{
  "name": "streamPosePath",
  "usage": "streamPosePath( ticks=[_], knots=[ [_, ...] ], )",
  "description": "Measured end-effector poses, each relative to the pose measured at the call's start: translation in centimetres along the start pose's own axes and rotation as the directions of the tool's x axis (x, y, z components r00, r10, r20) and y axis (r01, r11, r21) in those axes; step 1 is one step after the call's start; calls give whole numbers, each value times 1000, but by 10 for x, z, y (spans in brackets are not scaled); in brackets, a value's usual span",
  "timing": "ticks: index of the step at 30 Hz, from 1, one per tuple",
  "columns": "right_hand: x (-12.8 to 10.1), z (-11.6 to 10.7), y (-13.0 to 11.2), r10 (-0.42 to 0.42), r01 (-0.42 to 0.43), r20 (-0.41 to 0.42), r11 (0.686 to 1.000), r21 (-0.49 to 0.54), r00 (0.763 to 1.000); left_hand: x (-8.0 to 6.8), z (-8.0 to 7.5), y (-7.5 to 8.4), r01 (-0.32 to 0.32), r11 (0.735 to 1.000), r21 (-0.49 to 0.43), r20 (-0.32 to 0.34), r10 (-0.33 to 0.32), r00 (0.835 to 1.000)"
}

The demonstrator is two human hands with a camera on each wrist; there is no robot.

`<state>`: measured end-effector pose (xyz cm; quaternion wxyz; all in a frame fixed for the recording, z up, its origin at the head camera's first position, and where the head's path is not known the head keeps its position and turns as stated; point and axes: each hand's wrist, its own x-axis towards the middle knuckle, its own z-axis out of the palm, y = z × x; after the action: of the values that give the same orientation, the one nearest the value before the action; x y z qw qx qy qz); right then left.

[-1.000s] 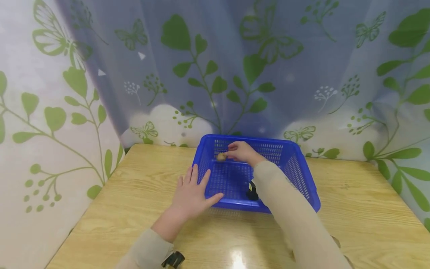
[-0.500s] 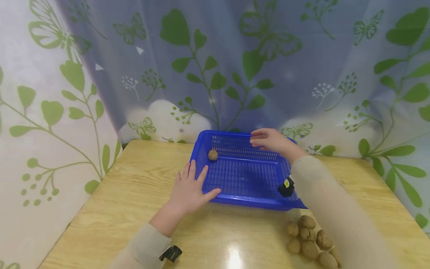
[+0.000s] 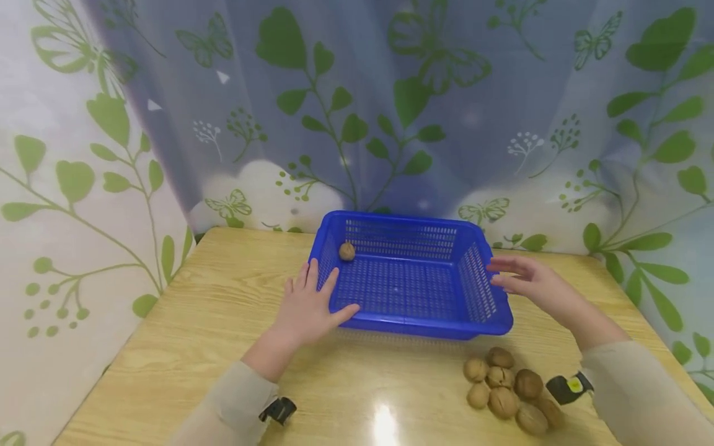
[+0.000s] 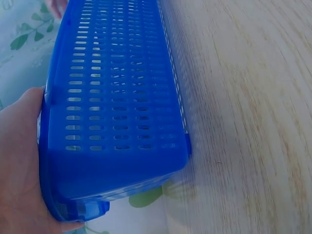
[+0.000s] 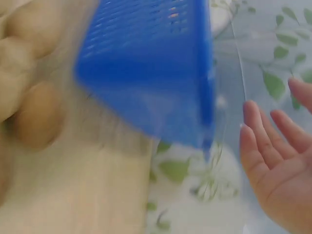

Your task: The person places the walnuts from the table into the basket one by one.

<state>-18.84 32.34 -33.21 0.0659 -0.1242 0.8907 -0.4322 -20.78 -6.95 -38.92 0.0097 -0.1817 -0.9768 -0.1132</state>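
Note:
A blue plastic basket (image 3: 401, 322) with slotted walls stands on the table, one walnut (image 3: 347, 251) in its far left corner. My left hand (image 3: 304, 313) rests on the near left corner of its rim, fingers spread and thumb along the front edge. The left wrist view shows that hand (image 4: 19, 161) against the rim (image 4: 45, 161). Beside the basket's right rim, my right hand (image 3: 527, 282) holds nothing; its palm and loosely extended fingers show in the right wrist view. Several walnuts (image 3: 504, 402) lie grouped on the table in front of the basket's right end.
A wooden table (image 3: 223, 291) carries everything. Behind it hangs a blue-white curtain (image 3: 357, 124) printed with leaves and butterflies, close to the basket's back rim. A black wrist device (image 3: 569, 387) on my right sleeve is near the walnuts.
My right hand let go of the walnut in the far left corner of the basket, then moved right across and out past the right rim. The left hand stayed on the rim.

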Motion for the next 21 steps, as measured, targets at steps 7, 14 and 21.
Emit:
streamPosePath(
  ticks=[7,14,21],
  knots=[
    [-56,1,42,38,-39,-32,999,-22,999,1,0,-1,-4,1000,2,6,4,1000],
    [-93,7,72,125,-125,30,992,8,992,4,2,0,-16,1000,-6,3,16,1000],
    [-109,24,93,65,-78,152,994,80,986,2,-2,2,-20,1000,-21,0,20,1000]
  ],
)
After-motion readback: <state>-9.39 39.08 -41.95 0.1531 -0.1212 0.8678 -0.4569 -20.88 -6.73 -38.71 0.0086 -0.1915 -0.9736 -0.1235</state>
